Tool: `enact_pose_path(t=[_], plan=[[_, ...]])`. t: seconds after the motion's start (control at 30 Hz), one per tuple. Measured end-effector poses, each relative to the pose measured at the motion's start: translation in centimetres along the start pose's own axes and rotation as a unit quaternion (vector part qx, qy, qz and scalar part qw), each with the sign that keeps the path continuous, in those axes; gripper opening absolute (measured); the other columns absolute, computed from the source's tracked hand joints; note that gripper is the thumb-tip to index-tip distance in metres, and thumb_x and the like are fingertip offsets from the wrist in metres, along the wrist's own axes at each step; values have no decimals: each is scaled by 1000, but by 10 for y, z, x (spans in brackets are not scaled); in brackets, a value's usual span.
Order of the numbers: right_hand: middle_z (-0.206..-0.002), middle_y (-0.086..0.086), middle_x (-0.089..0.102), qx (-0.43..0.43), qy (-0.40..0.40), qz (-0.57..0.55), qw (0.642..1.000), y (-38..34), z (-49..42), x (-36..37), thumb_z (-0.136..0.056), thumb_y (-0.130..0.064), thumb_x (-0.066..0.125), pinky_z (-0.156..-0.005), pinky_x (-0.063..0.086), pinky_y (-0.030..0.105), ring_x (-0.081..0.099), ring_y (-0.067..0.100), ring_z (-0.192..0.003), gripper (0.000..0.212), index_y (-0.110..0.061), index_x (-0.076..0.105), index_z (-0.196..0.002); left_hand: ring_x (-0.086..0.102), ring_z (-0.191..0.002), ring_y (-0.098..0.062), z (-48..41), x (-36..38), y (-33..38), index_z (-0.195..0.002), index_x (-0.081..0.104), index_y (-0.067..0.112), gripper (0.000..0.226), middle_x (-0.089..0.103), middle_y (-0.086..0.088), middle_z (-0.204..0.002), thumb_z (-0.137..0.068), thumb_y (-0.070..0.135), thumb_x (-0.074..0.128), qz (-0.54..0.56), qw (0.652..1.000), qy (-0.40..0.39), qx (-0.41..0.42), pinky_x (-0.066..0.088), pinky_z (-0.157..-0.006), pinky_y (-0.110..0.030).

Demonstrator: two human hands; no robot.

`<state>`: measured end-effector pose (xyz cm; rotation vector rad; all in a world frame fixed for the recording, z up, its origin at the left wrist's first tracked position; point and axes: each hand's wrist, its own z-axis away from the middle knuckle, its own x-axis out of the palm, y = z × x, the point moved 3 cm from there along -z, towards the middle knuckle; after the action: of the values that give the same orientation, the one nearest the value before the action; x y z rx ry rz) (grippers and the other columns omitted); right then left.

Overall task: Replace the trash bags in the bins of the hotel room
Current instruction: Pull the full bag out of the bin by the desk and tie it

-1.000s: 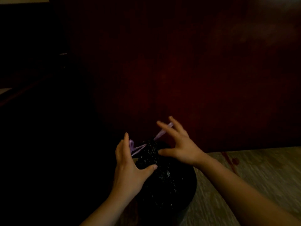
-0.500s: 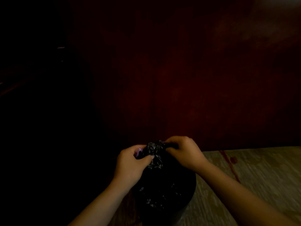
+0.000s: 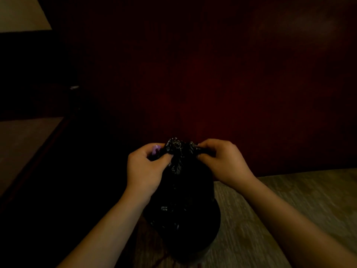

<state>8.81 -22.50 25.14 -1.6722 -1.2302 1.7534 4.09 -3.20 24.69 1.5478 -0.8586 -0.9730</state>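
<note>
A full black trash bag [image 3: 185,200] stands bunched at its top in the lower middle of the dim head view. My left hand [image 3: 144,169] grips the left side of the gathered neck, and a bit of purple drawstring [image 3: 155,149] shows in its fingers. My right hand [image 3: 225,163] pinches the right side of the neck. The bag's lower part fills a round dark bin [image 3: 204,248], whose rim is hard to make out in the dark.
A dark red wooden panel [image 3: 231,84] rises right behind the bag. Pale wood-grain floor [image 3: 289,200] spreads to the right. The left side is in deep shadow, with a lighter floor strip [image 3: 25,142] at the far left.
My open hands closed onto the top of the bag and drew its neck together. The purple drawstring ends that stuck out are now mostly hidden in my fists.
</note>
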Motion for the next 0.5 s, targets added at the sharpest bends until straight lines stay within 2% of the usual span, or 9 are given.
enact_pose_path(t=[0.13, 0.27, 0.37, 0.5], plan=[[-90, -8, 72, 9, 20, 20, 1000, -42, 1, -39, -93, -19, 66, -71, 61, 41, 70, 7, -78, 13, -26, 71, -103, 73, -74, -10, -2, 0, 57, -84, 75, 19, 15, 75, 1, -79, -80, 6, 78, 5, 1000, 11, -15, 59, -65, -22], [-93, -3, 71, 37, 30, 54, 997, -93, 9, -94, -94, -20, 64, -74, 58, 47, 69, 16, -81, 15, -21, 70, -108, 73, -77, -11, 4, 7, 134, -83, 74, 25, 18, 75, 2, -82, -82, 7, 76, -6, 999, -24, -26, 61, -71, -29], [-90, -3, 71, 56, 32, 65, 996, -138, 19, -142, -95, -21, 63, -71, 58, 49, 68, 19, -77, 14, -23, 68, -108, 72, -84, -12, 10, 10, 199, -86, 74, 30, 18, 74, 3, -89, -84, 12, 75, -45, 998, -47, -25, 61, -77, -38], [-85, -5, 69, 84, 56, 65, 993, -199, 41, -210, -94, -22, 63, -65, 59, 46, 68, 17, -72, 10, -27, 67, -102, 68, -98, -16, 23, 18, 291, -94, 74, 26, 15, 72, 4, -98, -86, 13, 73, -83, 993, -79, -12, 58, -87, -46]])
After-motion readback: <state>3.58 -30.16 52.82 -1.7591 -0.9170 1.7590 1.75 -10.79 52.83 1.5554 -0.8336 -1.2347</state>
